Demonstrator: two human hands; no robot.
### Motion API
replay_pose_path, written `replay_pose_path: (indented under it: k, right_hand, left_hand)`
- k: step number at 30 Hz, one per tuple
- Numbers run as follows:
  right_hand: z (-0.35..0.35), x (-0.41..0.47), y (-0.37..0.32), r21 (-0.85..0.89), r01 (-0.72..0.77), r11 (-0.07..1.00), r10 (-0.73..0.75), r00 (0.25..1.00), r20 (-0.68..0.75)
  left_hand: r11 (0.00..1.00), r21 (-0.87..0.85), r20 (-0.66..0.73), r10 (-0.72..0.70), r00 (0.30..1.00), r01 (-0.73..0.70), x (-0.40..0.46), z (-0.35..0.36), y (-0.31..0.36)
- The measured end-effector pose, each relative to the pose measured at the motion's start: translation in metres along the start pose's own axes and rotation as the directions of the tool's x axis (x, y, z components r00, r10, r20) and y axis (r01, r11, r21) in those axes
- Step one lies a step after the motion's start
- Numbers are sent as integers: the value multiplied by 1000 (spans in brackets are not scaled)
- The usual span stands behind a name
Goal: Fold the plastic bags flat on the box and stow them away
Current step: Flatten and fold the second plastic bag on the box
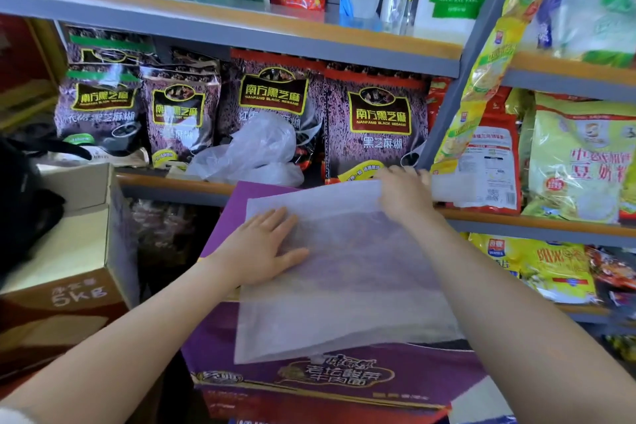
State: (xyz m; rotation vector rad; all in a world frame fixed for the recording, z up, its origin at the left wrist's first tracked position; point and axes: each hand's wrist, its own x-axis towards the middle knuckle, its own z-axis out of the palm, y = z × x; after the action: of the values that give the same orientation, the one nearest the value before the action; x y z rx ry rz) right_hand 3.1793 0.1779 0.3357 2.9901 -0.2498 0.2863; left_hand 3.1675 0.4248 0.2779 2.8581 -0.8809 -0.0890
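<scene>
- Bag (347, 272) lies spread flat on the purple box (330, 379); my left hand (266, 248) presses it, fingers straight.
- My right hand (404, 194) pinches the far right corner; I'd draw it over evenly, then crease.
- Crumpled bags (254, 151) wait on the shelf (172, 182) behind, beside sesame packs (377, 117); a cardboard carton (69, 251) crowds my left.

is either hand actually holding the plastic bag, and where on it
The right hand grips the plastic bag at its far right corner. The left hand only presses flat on the bag's left side, against the purple box.
</scene>
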Motion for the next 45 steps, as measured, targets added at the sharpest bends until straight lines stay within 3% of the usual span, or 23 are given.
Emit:
replay_pose_path:
  k: [2, 5, 7, 9, 12, 15, 17, 19, 21, 24, 28, 32, 38, 42, 45]
  right_hand:
    - [8, -1, -13, 7, 67, 998, -67, 997, 46]
    - [24, -22, -40, 180, 297, 938, -322, 939, 125]
    - [39, -38, -46, 262, 316, 912, -383, 885, 264]
    - [49, -43, -33, 251, 264, 931, -338, 883, 326]
    - [53, -45, -1, 178, 153, 972, -206, 921, 332]
    - [36, -61, 12, 117, 121, 986, -147, 958, 248]
    - [12, -84, 3, 292, 254, 922, -307, 940, 148]
    - [-14, -113, -12, 490, 370, 789, -496, 855, 153]
    - [-24, -134, -23, 476, 459, 750, -597, 780, 187]
    - [-13, -143, -29, 357, 546, 758, -633, 749, 198]
    - [-4, -145, -30, 421, 477, 772, -583, 795, 168]
    - [-4, -151, -33, 353, 449, 821, -519, 845, 130]
    - [1, -149, -31, 234, 361, 903, -371, 928, 3]
    - [-1, -149, -23, 179, 290, 940, -296, 955, 4]
    - [-3, -155, -19, 225, 240, 944, -256, 966, 43]
  left_hand:
    - [1000, 17, 56, -7, 998, 6, 1, 2, -3]
    - [999, 48, 78, -2, 997, -2, 1, 4, -6]
    - [998, 65, 81, 6, 997, -11, 0, 4, -6]
    - [997, 78, 84, 13, 996, -20, 0, 5, -7]
    - [997, 73, 71, 16, 997, -21, 0, 6, -8]
    - [998, 32, -70, 49, 996, -47, -1, 2, -8]
    - [986, 27, -210, 164, 964, -162, -4, -1, -6]
    - [953, -23, -295, 282, 913, -301, -15, -2, 0]
    - [931, -102, -271, 314, 910, -351, -32, -5, 10]
    - [939, -86, -126, 322, 938, -334, -61, -10, 22]
    - [962, -19, -53, 270, 961, -271, -85, -4, 19]
    - [958, -80, -127, 264, 956, -275, -97, 5, 11]
    - [944, 126, -251, 328, 911, -306, -98, 1, -2]
    - [987, 89, -196, 149, 969, -134, -92, -1, -22]
    - [998, 24, -54, 57, 997, -56, -87, -10, -16]
